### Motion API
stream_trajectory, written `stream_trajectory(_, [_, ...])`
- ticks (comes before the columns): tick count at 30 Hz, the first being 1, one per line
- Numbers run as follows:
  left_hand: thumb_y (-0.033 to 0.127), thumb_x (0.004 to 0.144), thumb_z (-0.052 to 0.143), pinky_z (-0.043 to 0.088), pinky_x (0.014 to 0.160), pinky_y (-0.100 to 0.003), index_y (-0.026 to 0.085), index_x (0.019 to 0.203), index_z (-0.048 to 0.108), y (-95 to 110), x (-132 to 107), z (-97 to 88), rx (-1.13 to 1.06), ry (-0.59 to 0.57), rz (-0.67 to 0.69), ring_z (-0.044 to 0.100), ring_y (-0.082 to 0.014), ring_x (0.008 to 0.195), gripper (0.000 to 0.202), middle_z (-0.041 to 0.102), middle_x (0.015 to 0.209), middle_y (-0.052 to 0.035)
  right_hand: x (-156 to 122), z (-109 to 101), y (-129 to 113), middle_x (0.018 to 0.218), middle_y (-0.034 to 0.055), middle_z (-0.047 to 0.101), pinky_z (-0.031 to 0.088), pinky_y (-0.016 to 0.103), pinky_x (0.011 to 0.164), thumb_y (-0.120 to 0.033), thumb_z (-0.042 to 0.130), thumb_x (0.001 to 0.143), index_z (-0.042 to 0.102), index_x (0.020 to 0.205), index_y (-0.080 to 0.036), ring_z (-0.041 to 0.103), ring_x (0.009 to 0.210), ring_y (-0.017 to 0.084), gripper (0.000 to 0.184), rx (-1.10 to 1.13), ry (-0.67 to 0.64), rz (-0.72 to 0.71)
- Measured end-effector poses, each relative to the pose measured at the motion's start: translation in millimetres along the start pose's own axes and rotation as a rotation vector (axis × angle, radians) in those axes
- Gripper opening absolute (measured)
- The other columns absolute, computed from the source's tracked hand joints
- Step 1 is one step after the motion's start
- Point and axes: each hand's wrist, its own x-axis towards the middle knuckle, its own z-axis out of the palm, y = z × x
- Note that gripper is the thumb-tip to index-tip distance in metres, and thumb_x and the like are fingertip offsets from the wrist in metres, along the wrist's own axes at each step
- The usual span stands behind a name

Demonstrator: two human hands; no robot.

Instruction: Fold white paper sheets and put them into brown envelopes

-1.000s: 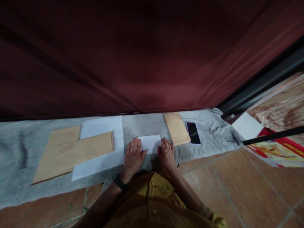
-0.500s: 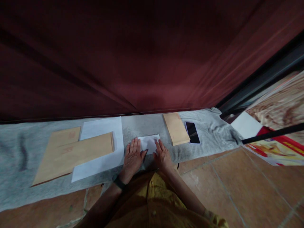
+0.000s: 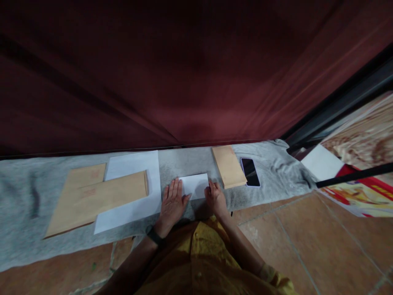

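A small folded white paper [image 3: 194,185] lies on a grey cloth [image 3: 184,164] spread over the floor. My left hand [image 3: 172,203] lies flat with fingers stretched out, pressing on the paper's left edge. My right hand [image 3: 215,197] rests at the paper's right edge with fingers slightly curled on it. A black band circles my left wrist.
Two brown envelopes [image 3: 95,194] lie over a large white sheet [image 3: 132,182] to the left. Another brown envelope [image 3: 229,166] and a dark phone [image 3: 250,171] lie to the right. A red curtain hangs behind. Tiled floor and printed posters [image 3: 353,188] are at right.
My right hand slid left across the white paper, then back to its right edge. My left hand stayed flat in place.
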Motion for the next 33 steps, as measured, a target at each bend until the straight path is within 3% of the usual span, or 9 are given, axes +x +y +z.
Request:
stream_trajectory(3, [0.05, 0.104, 0.034, 0.025, 0.126, -0.054, 0.003, 0.159, 0.035, 1, 0, -0.8, 0.001, 0.004, -0.005, 0.03, -0.0338, 0.157, 0.072, 0.037, 0.165, -0.0225, 9, 1, -1, 0.101, 0.0099, 0.068, 0.055, 0.03, 0.082, -0.022, 0.049, 0.097, 0.067, 0.122, -0.016, 0.068, 0.085, 0.021, 0.031, -0.075, -0.025, 0.084])
stream_trajectory(6, [0.05, 0.104, 0.034, 0.028, 0.125, -0.054, 0.005, 0.159, 0.036, 2, -1, -2.9, 0.011, 0.001, -0.01, 0.031, -0.0336, 0.156, 0.071, 0.039, 0.164, -0.0215, 10, 1, 1, 0.1, 0.0093, 0.067, 0.055, 0.03, 0.08, -0.022, 0.049, 0.097, 0.068, 0.121, -0.016, 0.068, 0.082, 0.02, 0.031, -0.058, -0.017, 0.059])
stream_trajectory(9, [0.049, 0.104, 0.035, 0.029, 0.125, -0.053, 0.006, 0.159, 0.037, 3, -1, -4.4, 0.019, -0.003, -0.006, 0.031, -0.0326, 0.156, 0.069, 0.039, 0.164, -0.0206, 2, 1, 4, 0.108, 0.0126, 0.068, 0.057, 0.034, 0.085, -0.021, 0.047, 0.097, 0.062, 0.134, -0.015, 0.068, 0.09, 0.022, 0.04, -0.023, -0.003, -0.028])
stream_trajectory(14, [0.05, 0.104, 0.033, 0.028, 0.125, -0.054, 0.004, 0.158, 0.037, 3, -1, -2.9, 0.02, -0.012, -0.012, 0.031, -0.0334, 0.156, 0.071, 0.038, 0.164, -0.022, -17, 2, 2, 0.134, 0.0208, 0.064, 0.054, 0.042, 0.102, -0.019, 0.044, 0.099, 0.043, 0.154, -0.01, 0.063, 0.121, 0.028, 0.056, -0.091, -0.019, -0.155])
stream_trajectory(26, [0.05, 0.104, 0.033, 0.026, 0.126, -0.055, 0.003, 0.159, 0.036, 1, -1, -1.3, -0.007, 0.011, -0.002, 0.031, -0.0341, 0.156, 0.072, 0.037, 0.165, -0.0229, -26, 5, -5, 0.15, 0.0227, 0.056, 0.05, 0.044, 0.107, -0.013, 0.042, 0.098, 0.039, 0.157, -0.006, 0.058, 0.133, 0.029, 0.059, -0.295, -0.093, -0.156])
stream_trajectory(29, [0.05, 0.105, 0.033, 0.025, 0.126, -0.055, 0.004, 0.159, 0.035, 2, 0, -3.0, -0.002, 0.014, 0.0, 0.03, -0.034, 0.156, 0.072, 0.037, 0.165, -0.0224, -23, 2, -4, 0.139, 0.0227, 0.063, 0.053, 0.042, 0.103, -0.014, 0.045, 0.097, 0.041, 0.155, -0.006, 0.063, 0.124, 0.028, 0.059, -0.213, -0.071, -0.129])
stream_trajectory(33, [0.049, 0.105, 0.033, 0.025, 0.127, -0.054, 0.004, 0.159, 0.035, 3, 0, -6.3, -0.013, 0.001, -0.01, 0.03, -0.0335, 0.157, 0.071, 0.037, 0.165, -0.0221, -8, 0, 2, 0.114, 0.0149, 0.073, 0.057, 0.037, 0.092, -0.023, 0.047, 0.096, 0.056, 0.142, -0.012, 0.07, 0.101, 0.024, 0.048, 0.074, -0.016, -0.017])
